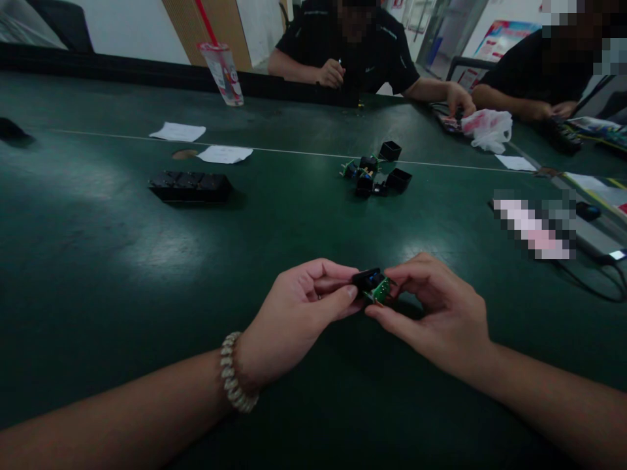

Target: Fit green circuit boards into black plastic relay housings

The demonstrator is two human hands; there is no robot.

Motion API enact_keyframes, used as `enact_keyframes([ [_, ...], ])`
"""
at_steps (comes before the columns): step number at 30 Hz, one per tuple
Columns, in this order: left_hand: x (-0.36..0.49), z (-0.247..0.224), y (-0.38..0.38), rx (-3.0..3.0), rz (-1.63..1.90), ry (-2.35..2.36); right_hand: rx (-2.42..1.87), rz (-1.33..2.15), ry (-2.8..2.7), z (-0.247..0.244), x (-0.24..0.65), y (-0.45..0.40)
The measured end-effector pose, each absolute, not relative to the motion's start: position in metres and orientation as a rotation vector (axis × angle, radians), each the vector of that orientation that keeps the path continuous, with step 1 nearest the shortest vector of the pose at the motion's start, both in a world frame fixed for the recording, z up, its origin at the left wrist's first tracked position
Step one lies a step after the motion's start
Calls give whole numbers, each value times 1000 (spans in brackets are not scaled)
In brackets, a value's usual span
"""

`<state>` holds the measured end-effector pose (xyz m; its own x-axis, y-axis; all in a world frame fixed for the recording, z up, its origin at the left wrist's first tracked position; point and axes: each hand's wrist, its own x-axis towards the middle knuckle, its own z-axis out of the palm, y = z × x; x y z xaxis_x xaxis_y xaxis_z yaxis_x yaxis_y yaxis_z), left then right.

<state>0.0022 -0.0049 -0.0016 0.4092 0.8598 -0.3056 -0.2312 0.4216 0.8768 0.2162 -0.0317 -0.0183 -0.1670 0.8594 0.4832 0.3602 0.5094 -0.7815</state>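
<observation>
Left fingers (339,302) and right fingers (394,321) on black-and-green part (379,288), black block (191,188) and loose pieces (367,163) beyond, green tabletop (274,225)

On the table (274,225), a block (192,189) lies ahead-left of the left hand (304,303), loose parts (364,187) ahead-left of the right hand (435,310), and a bag (488,130) far beyond it.

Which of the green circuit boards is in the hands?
The board between the left hand and right hand; the others lie among black boxes farther away.
</observation>
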Motion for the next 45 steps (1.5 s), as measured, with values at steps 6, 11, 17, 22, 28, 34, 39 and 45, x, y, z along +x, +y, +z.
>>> enact_keyframes([
  [6,1,-3,-4,883,799,837,-1021,643,-1729,-17,215,-33],
  [11,1,0,-5,921,807,853,-1019,634,-1730,-17,214,-32],
  [17,2,5,-5,968,806,825,-1011,601,-1741,-20,214,-32],
  [22,2,5,-5,983,809,825,-1003,596,-1753,-21,215,-32],
  [28,2,5,-5,985,811,825,-999,603,-1751,-19,214,-32],
  [34,1,4,-5,987,816,818,-994,604,-1748,-20,214,-32],
  [39,0,2,-5,992,809,811,-995,621,-1746,-21,215,-31],
  [45,0,2,-6,1017,825,808,-1005,635,-1727,-22,215,-32],
])
